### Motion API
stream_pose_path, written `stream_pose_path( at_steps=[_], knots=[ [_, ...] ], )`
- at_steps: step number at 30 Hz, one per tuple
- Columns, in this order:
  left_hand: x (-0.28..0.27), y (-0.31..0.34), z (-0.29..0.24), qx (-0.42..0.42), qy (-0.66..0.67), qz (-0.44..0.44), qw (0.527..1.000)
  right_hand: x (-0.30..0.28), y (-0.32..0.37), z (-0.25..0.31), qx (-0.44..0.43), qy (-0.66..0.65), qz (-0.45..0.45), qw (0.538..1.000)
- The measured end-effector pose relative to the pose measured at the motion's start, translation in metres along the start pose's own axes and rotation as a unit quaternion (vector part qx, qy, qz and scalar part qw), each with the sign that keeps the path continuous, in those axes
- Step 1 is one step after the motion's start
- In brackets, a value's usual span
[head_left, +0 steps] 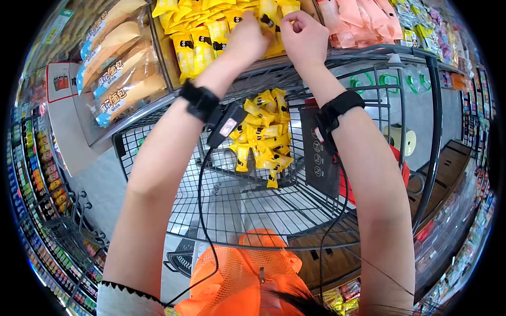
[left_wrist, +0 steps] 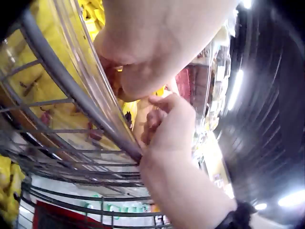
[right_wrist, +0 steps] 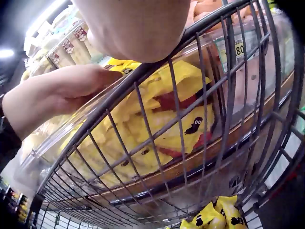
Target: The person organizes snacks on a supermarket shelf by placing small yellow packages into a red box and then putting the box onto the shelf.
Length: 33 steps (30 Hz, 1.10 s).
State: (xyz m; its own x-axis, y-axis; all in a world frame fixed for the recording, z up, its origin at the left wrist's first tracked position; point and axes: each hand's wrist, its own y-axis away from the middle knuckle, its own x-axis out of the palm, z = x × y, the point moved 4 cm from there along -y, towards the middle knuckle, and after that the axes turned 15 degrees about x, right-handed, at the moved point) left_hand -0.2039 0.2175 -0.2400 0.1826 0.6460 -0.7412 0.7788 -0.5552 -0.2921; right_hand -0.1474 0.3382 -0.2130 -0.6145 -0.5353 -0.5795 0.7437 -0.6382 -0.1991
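Both hands reach over a shelf bin of yellow packets (head_left: 202, 45). My left hand (head_left: 247, 39) is down among the packets, its fingertips hidden in the head view; in the right wrist view that hand (right_wrist: 88, 83) reaches over the bin's clear wall, fingertips out of sight. Just to its right, my right hand (head_left: 304, 39) has its fingers curled beside an upright yellow packet (head_left: 270, 16). In the left wrist view the right hand (left_wrist: 171, 119) shows curled fingers, with no packet visible in them. More yellow packets (head_left: 261, 131) lie piled in the cart below the forearms.
The wire cart (head_left: 237, 203) stands against the shelf, its rim below the wrists. Long bagged breads (head_left: 121, 73) lie in the bin on the left, pink packets (head_left: 361, 21) on the right. A dark panel (head_left: 319, 152) stands inside the cart's right side. Cables hang from both wrists.
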Motion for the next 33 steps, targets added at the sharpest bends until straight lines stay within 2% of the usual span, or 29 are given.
stream_pose_path(
  at_steps=[1,3,4,5,7,8,9,10,11,12,13,14,15,16,18,19,20,22,24,25,26,28,29,30,33],
  knots=[
    [-0.003,-0.002,0.014,-0.067,0.071,0.019,0.995,-0.005,0.003,0.007,0.031,0.046,0.038,0.998],
    [-0.022,0.022,0.009,0.009,0.057,-0.086,0.995,-0.006,0.002,0.007,0.027,0.045,0.016,0.998],
    [-0.037,0.040,-0.004,0.042,0.062,-0.112,0.991,-0.007,0.002,0.005,0.020,0.044,-0.005,0.999],
    [-0.052,0.063,-0.020,0.075,0.066,-0.136,0.986,-0.009,0.002,0.007,-0.033,0.030,-0.064,0.997],
    [-0.064,0.110,-0.038,-0.020,0.200,-0.096,0.975,-0.009,0.003,0.010,-0.028,0.075,-0.062,0.995],
    [-0.060,0.139,-0.035,-0.003,0.162,-0.057,0.985,-0.007,0.004,0.013,-0.028,0.119,-0.058,0.991],
    [-0.061,0.159,-0.045,0.062,0.132,-0.012,0.989,-0.005,0.003,0.012,-0.011,0.126,-0.060,0.990],
    [-0.051,0.185,-0.043,0.082,0.122,0.027,0.989,-0.001,0.004,0.009,-0.011,0.126,-0.060,0.990],
    [-0.042,0.204,-0.043,0.086,0.117,0.079,0.986,0.002,0.005,0.007,-0.031,0.137,-0.075,0.987],
    [-0.042,0.215,-0.048,0.086,0.117,0.076,0.986,0.004,0.004,0.008,-0.052,0.149,-0.089,0.983],
    [-0.034,0.224,-0.053,0.053,0.145,0.140,0.978,0.003,0.003,0.012,-0.057,0.150,-0.089,0.983],
    [-0.024,0.231,-0.057,0.019,0.173,0.204,0.963,0.004,0.001,0.010,-0.006,0.181,-0.038,0.983],
    [-0.019,0.234,-0.060,0.017,0.176,0.200,0.964,0.007,0.001,0.007,0.045,0.212,0.015,0.976],
    [-0.015,0.237,-0.062,0.022,0.171,0.176,0.969,0.009,0.001,0.007,0.042,0.215,0.019,0.976],
    [-0.014,0.238,-0.066,0.020,0.166,0.147,0.975,0.010,-0.001,0.006,0.024,0.231,-0.005,0.973],
    [-0.016,0.233,-0.067,0.024,0.168,0.149,0.974,0.006,0.000,0.009,-0.017,0.186,-0.015,0.982],
    [-0.018,0.230,-0.067,0.028,0.169,0.151,0.974,0.003,0.003,0.009,-0.021,0.187,-0.011,0.982],
    [-0.022,0.225,-0.062,0.023,0.179,0.134,0.974,-0.016,0.017,0.028,-0.187,0.054,-0.111,0.975],
    [-0.029,0.220,-0.054,0.020,0.165,0.132,0.977,-0.018,0.016,0.012,-0.139,-0.198,-0.050,0.969],
    [-0.031,0.222,-0.047,0.015,0.164,0.129,0.978,-0.028,0.024,0.009,-0.137,-0.054,-0.068,0.987],
    [-0.035,0.225,-0.038,0.008,0.152,0.118,0.981,-0.034,0.034,0.004,-0.084,-0.158,-0.023,0.984],
    [-0.041,0.234,-0.019,-0.003,0.141,0.108,0.984,-0.042,0.071,0.017,-0.019,-0.255,0.017,0.967],
    [-0.042,0.240,-0.008,-0.019,0.134,0.103,0.985,-0.046,0.091,0.027,-0.108,-0.120,0.024,0.987],
    [-0.044,0.245,0.000,-0.033,0.126,0.098,0.987,-0.047,0.112,0.032,-0.197,0.018,0.031,0.980],
    [-0.056,0.243,0.005,-0.056,0.147,0.085,0.984,-0.028,0.169,0.016,-0.054,0.060,0.215,0.973]
  ],
)
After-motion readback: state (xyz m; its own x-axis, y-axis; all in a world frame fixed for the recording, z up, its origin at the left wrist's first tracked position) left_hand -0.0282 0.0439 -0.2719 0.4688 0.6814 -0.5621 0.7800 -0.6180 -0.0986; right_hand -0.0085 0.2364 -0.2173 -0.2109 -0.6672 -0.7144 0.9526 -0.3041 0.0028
